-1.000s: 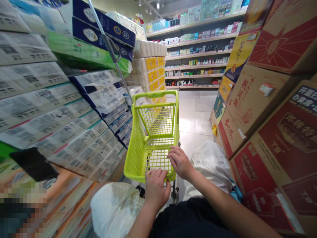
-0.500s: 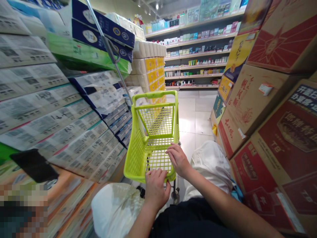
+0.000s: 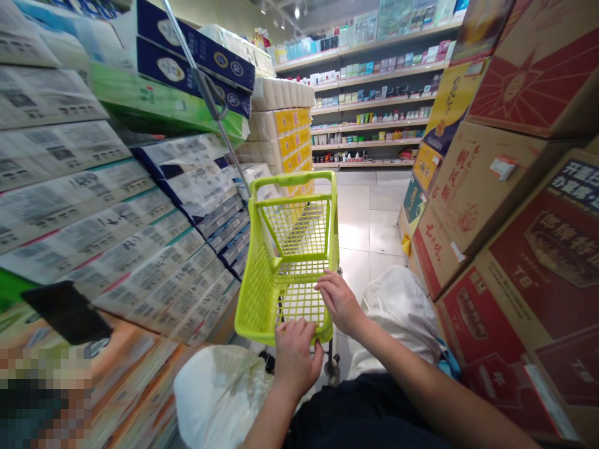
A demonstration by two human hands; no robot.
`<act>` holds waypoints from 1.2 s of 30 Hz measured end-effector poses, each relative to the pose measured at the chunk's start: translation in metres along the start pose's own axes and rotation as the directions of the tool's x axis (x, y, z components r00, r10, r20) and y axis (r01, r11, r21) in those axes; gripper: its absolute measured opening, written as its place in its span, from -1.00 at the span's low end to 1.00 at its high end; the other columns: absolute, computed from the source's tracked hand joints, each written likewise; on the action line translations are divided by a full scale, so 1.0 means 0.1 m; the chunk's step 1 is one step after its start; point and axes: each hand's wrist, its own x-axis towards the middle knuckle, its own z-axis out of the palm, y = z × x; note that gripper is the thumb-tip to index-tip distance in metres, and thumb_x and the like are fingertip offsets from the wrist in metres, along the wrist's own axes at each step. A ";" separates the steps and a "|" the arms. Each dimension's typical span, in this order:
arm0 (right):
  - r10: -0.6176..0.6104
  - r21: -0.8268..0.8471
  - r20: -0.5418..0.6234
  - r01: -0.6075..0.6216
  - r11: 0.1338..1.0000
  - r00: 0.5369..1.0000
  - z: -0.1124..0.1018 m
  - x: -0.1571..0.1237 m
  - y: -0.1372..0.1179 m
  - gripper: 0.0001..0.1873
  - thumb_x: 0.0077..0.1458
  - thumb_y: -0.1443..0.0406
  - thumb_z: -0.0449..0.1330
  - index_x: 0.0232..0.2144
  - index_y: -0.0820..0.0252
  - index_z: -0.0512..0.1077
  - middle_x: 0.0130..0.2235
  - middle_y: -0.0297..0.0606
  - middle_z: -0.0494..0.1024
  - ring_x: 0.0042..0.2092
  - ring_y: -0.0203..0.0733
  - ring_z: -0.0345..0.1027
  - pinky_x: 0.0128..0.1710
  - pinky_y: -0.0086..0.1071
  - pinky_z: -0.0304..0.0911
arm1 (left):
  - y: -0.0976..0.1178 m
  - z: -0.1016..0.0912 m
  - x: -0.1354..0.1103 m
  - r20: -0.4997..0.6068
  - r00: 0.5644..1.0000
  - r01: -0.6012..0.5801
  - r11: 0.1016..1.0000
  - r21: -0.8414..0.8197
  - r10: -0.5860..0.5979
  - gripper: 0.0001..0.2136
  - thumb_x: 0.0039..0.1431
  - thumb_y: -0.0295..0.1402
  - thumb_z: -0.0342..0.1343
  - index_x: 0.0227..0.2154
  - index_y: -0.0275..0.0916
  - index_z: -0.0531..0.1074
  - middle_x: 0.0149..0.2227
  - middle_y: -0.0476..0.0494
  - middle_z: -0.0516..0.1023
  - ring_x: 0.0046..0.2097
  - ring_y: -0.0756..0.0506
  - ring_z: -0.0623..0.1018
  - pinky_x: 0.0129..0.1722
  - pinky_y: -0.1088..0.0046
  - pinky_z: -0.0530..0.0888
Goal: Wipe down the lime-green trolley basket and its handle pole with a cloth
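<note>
A lime-green wheeled shopping basket (image 3: pixel 254 299) stands between my knees on the floor, and its mesh inside holds nothing that I can see. My left hand (image 3: pixel 298 355) lies over the near rim, fingers curled across the top and thumb to the right. Along the right rim rests my right hand (image 3: pixel 342 304), palm down, its fingers stretched out over the basket's inside. Beneath the near end, a black caster (image 3: pixel 332 368) shows beside the frame.
Stacked tissue packs (image 3: pixel 60 153) line the left side. Cardboard cartons (image 3: pixel 482 181) rise on the right. A grey metal pole (image 3: pixel 187 53) slants down toward the basket. A black phone-like slab (image 3: pixel 68 312) lies at lower left. Shelves (image 3: pixel 374 103) of small goods stand beyond the tiled floor (image 3: pixel 384 227).
</note>
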 end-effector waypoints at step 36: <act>-0.021 -0.071 0.064 0.026 0.997 0.998 0.10 -0.27 -0.17 -0.76 0.24 0.42 0.01 -0.21 0.10 0.46 -0.04 -0.16 0.51 0.32 -0.03 0.05 0.27 0.09 0.08 | -0.10 -0.05 0.10 0.080 0.996 -0.032 0.999 -0.020 0.033 -0.93 0.02 -0.44 0.07 -0.39 -0.18 0.38 -0.34 -0.05 0.47 -0.20 -0.13 0.41 -0.07 0.25 0.20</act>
